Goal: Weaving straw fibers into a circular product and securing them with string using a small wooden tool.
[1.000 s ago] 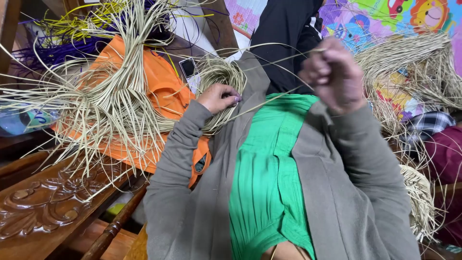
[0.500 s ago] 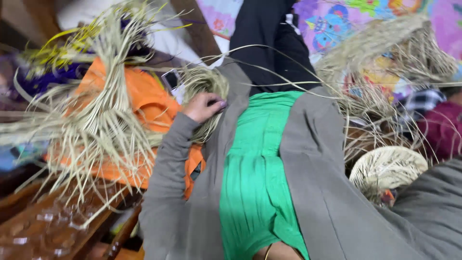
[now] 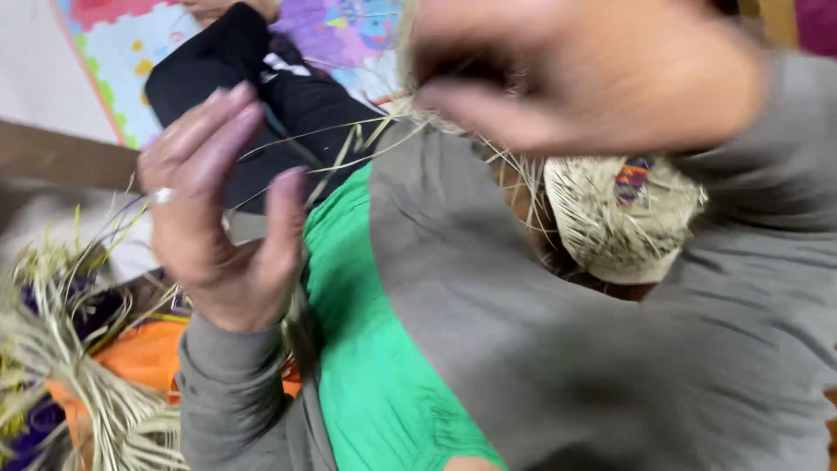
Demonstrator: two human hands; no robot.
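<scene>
The left hand (image 3: 222, 235), fingers spread loosely open, grips nothing; thin pale straw strands (image 3: 349, 148) run past its fingertips toward one o'clock. There the blurred right hand (image 3: 575, 74) seems pinched on them, likely keeping them taut above the round woven straw piece (image 3: 619, 222).

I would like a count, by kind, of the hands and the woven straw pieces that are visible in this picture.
Hands of the person: 2, left hand open, right hand pinching thin straw strands
Pale woven straw piece, right side: 1
Loose straw bundle on orange cloth, lower left: 1
Total: 4
</scene>
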